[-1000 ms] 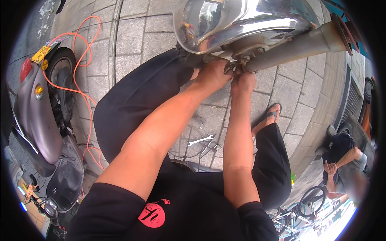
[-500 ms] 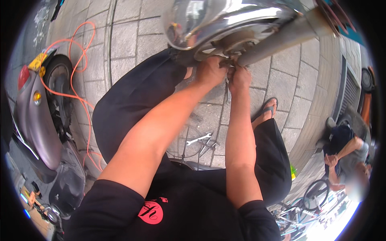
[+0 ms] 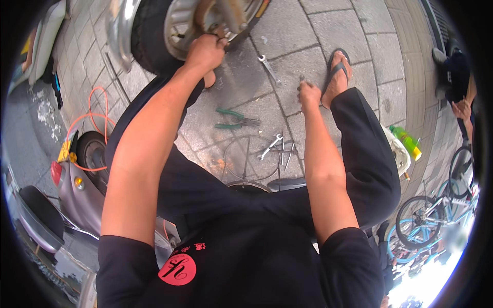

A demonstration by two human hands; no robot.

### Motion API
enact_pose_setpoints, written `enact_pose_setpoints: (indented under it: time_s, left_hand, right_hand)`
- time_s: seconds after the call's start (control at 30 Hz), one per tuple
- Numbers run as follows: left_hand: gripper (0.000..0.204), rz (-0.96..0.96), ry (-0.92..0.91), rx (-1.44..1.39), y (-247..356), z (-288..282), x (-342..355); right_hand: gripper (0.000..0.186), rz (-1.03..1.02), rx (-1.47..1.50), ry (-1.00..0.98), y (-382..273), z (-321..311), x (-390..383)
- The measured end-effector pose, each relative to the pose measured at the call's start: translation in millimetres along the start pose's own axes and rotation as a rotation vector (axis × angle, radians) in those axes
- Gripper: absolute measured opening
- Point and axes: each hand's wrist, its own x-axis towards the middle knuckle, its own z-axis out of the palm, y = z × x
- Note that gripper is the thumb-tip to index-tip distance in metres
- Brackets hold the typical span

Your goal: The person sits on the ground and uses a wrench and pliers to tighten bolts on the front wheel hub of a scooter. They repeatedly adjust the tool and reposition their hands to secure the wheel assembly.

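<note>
The motor scooter wheel (image 3: pixel 177 31) stands at the upper left, its pale hub facing me. My left hand (image 3: pixel 204 54) is at the hub, fingers closed against it; what they hold is hidden. My right hand (image 3: pixel 309 96) is away from the wheel, low over the paving near my sandalled foot (image 3: pixel 337 77). Its fingers are bent together, and a small dark piece (image 3: pixel 301 78) shows at their tips, too blurred to name. Between the hands a wrench (image 3: pixel 268 69) lies on the stones. Green-handled pliers (image 3: pixel 236 119) lie closer to me.
Another wrench (image 3: pixel 270 147) lies beside thin rods and a loop of wire (image 3: pixel 226 159). A parked scooter (image 3: pixel 77 192) and an orange hose (image 3: pixel 91 115) are on the left. On the right are a green bottle (image 3: pixel 405 141), bicycles (image 3: pixel 423 220) and another person's hand (image 3: pixel 462 110).
My right hand has left the hub and moved right, toward my foot. The left hand stays at the wheel. The view has shifted, so the wheel sits further left and the wrench and pliers show.
</note>
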Motion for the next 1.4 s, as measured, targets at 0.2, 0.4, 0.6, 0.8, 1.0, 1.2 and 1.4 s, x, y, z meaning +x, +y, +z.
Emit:
enact_pose_setpoints:
  time_s: [0.2,0.4,0.6,0.8,1.0,1.2,1.4]
  left_hand:
    - [0.040,0.054,0.132,0.074,-9.8,12.1,0.1]
    - [0.038,0.039,0.083,0.047,-16.2,11.2,2.3]
    - [0.035,0.127,0.110,0.027,-10.0,7.7,6.7]
    - [0.036,0.140,0.108,-0.038,-26.9,14.8,10.7]
    - [0.036,0.142,0.127,0.020,-28.5,12.5,11.1]
    - [0.038,0.144,0.128,0.123,-24.3,13.7,13.8]
    - [0.041,0.132,0.121,0.072,-26.7,10.8,10.8]
  right_hand:
    - [0.032,-0.214,-0.338,0.243,85.9,-9.7,-16.8]
    - [0.034,-0.036,-0.401,0.256,120.6,-23.9,-45.2]
    - [0.037,-0.097,-0.518,0.224,160.8,-71.0,-37.9]
    - [0.033,0.102,-0.747,0.204,176.0,-97.1,-59.2]
    - [0.032,0.029,-0.827,-0.152,146.7,-75.9,-91.3]
    - [0.030,0.285,-0.885,-0.110,197.8,-90.7,-81.2]
    - [0.037,-0.281,-0.762,-0.265,148.0,-35.5,-115.9]
